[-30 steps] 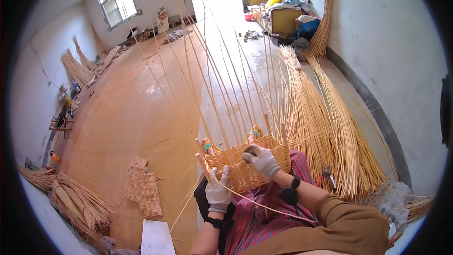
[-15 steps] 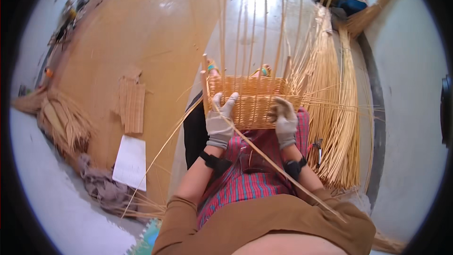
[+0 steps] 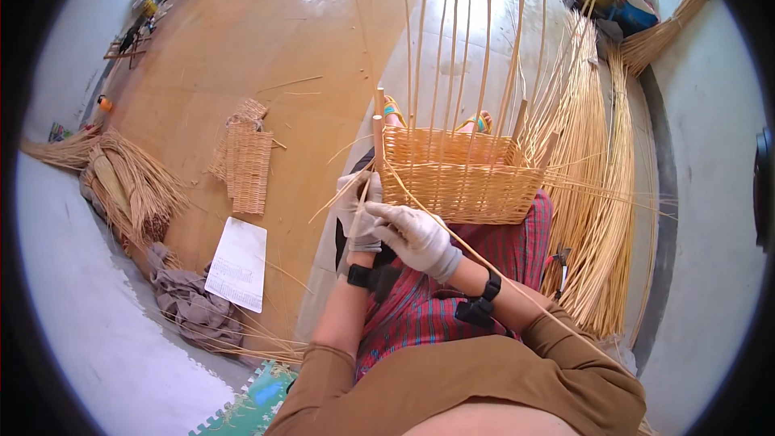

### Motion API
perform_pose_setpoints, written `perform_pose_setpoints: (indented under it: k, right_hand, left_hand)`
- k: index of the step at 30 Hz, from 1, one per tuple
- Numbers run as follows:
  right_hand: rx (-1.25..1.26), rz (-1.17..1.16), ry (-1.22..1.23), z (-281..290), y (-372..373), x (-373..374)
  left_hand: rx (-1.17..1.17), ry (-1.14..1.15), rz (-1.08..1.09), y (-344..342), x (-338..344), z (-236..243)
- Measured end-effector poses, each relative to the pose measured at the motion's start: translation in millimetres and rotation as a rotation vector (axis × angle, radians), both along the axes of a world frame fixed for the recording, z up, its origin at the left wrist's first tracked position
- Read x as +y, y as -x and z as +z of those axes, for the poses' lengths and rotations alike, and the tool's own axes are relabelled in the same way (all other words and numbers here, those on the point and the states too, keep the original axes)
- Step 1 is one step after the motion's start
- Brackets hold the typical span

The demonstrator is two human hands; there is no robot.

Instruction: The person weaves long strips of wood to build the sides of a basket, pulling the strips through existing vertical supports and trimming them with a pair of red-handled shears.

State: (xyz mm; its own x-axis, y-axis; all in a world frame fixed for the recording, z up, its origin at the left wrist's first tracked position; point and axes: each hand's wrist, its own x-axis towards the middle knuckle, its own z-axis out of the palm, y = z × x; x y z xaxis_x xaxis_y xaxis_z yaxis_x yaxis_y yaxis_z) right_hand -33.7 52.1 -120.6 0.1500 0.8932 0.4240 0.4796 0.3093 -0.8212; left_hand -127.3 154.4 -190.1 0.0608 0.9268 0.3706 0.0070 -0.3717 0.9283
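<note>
On my lap rests a rectangular wicker basket (image 3: 468, 198), its walls woven of tan strands, with wooden corner posts (image 3: 378, 139) and tall upright stakes (image 3: 437, 73) rising from it. My gloved left hand (image 3: 358, 214) is closed on a thin wicker strand (image 3: 362, 194) just outside the basket's left end. Beside it, the fingers of my gloved right hand (image 3: 416, 241) come together at the same strand; the fingertips are partly hidden. A longer loose strand (image 3: 500, 274) runs from the basket's left corner past my right wrist toward my right elbow.
Long bundles of wicker (image 3: 601, 194) lie on the floor at right, with red-handled cutters (image 3: 559, 258) near them. On the left are a woven piece (image 3: 247, 157), a white printed sheet (image 3: 239, 262), another wicker bundle (image 3: 133, 182) and grey cloth (image 3: 190, 303).
My right hand has left the basket's front wall and moved left to join my left hand. My left hand has come off the rim to outside the left end. The view has shifted.
</note>
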Motion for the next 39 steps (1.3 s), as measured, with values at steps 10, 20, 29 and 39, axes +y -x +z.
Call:
perform_pose_setpoints:
  k: [10, 20, 29, 39]
  right_hand:
    - [0.389, -0.17, 0.115, -15.8, -38.1, -11.4]
    - [-0.15, -0.54, -0.187, 30.3, -79.8, 103.9]
    - [0.366, -0.665, 0.057, -55.8, -131.7, -62.7]
    - [-0.433, -0.612, 0.414, -35.9, -170.3, -88.1]
  left_hand:
    - [-0.042, 0.508, -0.773, 23.2, 76.1, 30.0]
    - [0.468, 0.162, -0.425, -3.3, 60.4, 5.8]
    - [0.071, 0.299, 0.082, -22.1, 25.0, -31.3]
    - [0.884, -0.586, -0.426, -129.2, -64.7, 45.6]
